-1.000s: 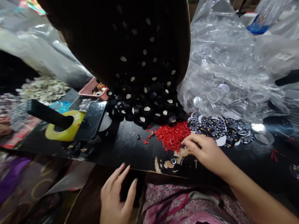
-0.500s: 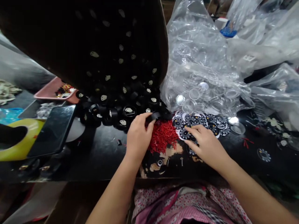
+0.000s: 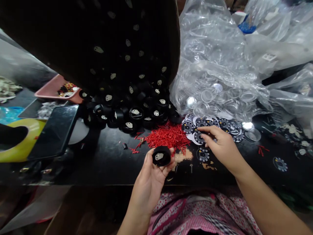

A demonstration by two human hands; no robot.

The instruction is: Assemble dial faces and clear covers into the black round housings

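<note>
In my left hand [image 3: 148,179] rests a round black case [image 3: 161,156], held between thumb and fingers with its open side up. A pale metal plate with small holes shows inside it. My right hand [image 3: 220,147] is at the pile of printed dial discs [image 3: 188,127], thumb and index finger pinched at the edge of a black-and-white dial disc [image 3: 198,137]. A heap of small red pointers [image 3: 168,135] lies between the hands. Farther back are many more black cases [image 3: 129,125], heaped at the mouth of a large dark container [image 3: 146,19].
A clear plastic bag [image 3: 202,49] of transparent round covers [image 3: 207,96] stands behind the discs. On the left are a phone [image 3: 55,132], a yellow tape roll [image 3: 26,140] and a pink tray [image 3: 49,88]. Loose dial discs [image 3: 280,164] and a screw [image 3: 191,168] lie near the table's front.
My left hand has drawn a black case from the heap toward me and turned palm up under it. The right hand stays at the dial discs, its fingers closer together.
</note>
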